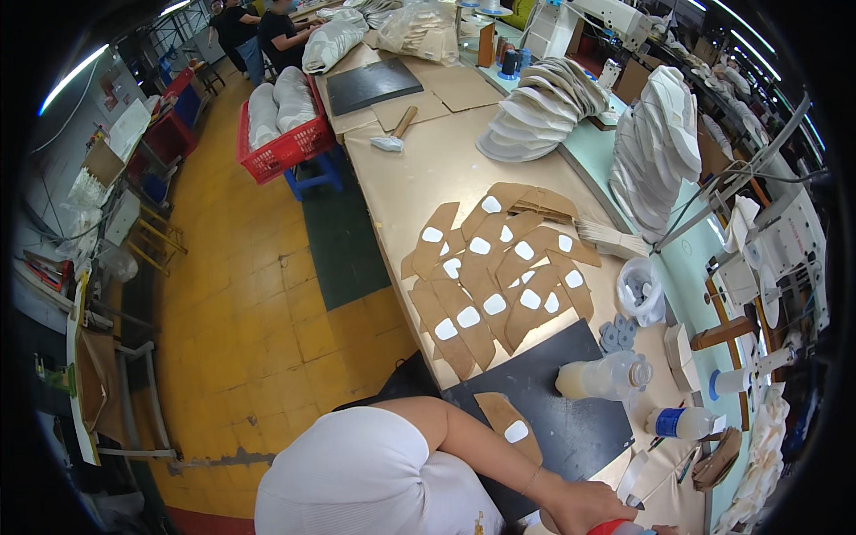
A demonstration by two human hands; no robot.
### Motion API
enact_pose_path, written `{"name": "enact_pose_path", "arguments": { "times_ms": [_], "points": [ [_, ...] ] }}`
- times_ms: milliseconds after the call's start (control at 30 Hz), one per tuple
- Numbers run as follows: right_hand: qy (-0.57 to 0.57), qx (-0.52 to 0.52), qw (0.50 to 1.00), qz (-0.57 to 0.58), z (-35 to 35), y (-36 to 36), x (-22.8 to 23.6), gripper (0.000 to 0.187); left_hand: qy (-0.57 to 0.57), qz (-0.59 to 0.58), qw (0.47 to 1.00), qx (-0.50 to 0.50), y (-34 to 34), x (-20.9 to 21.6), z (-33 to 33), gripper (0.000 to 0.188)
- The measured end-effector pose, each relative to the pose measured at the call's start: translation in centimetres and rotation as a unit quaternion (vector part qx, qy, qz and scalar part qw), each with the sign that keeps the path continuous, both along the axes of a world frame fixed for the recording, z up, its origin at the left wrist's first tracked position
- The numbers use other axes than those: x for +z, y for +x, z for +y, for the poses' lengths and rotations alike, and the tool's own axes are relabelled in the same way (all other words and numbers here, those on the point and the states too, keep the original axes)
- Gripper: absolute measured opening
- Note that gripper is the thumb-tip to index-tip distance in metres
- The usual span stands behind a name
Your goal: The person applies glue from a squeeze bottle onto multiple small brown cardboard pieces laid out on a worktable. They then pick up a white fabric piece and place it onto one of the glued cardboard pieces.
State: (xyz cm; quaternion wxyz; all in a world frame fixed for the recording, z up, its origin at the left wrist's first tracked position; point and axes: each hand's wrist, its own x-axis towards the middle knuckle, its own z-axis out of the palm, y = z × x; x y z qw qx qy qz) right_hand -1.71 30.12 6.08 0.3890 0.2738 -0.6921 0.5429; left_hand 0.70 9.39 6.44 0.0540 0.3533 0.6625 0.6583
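Note:
My left arm crosses the lower edge, and my left hand (580, 506) is bent over the near end of the bench. Its fingers look curled round something, partly cut off by the frame. A red object (610, 527) shows right beside the fingers. A sliver of skin (664, 530) at the bottom edge seems to be my right hand; its fingers are hidden. Just beyond my left hand lies a whitish tapered piece (634, 477). One brown shaped panel (508, 423) with a white patch rests on the black mat (571, 446), next to my forearm.
Many brown panels with white patches (481, 308) overlap beyond the mat. A cloudy plastic bottle (602, 376), a blue-labelled bottle (679, 423), and a bag-lined tub (640, 290) stand rightward. Farther off are a hammer (394, 134), a red crate (283, 147) and people (281, 37).

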Motion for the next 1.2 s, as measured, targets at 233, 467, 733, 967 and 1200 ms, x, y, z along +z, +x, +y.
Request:
{"name": "enact_pose_path", "arguments": {
  "times_ms": [233, 467, 733, 967, 1200],
  "points": [
    [-0.034, 0.113, 0.991, -0.059, -5.0, -0.1, 1.9, 0.056, 0.182, -0.023, 0.948, -0.261, -1.9, -3.0, 2.7, 0.052],
    [-0.097, 0.284, 0.951, -0.079, -7.4, -0.3, 3.0, 0.054, 0.188, -0.065, 0.920, -0.337, -1.6, -3.8, 2.9, 0.050],
    [-0.221, 0.450, 0.849, -0.166, -4.7, -0.9, 3.2, 0.045, 0.184, -0.111, 0.925, -0.314, -2.2, -3.7, 1.1, 0.048],
    [-0.341, 0.180, 0.823, -0.417, -1.2, 0.6, -0.3, 0.063, 0.032, -0.042, 0.996, 0.069, -3.1, -4.1, -0.3, 0.047],
    [-0.166, -0.040, 0.853, -0.493, 1.0, 2.2, -1.4, 0.071, -0.048, -0.035, 0.980, 0.193, -4.1, -6.9, 0.2, 0.053]
  ]
}}
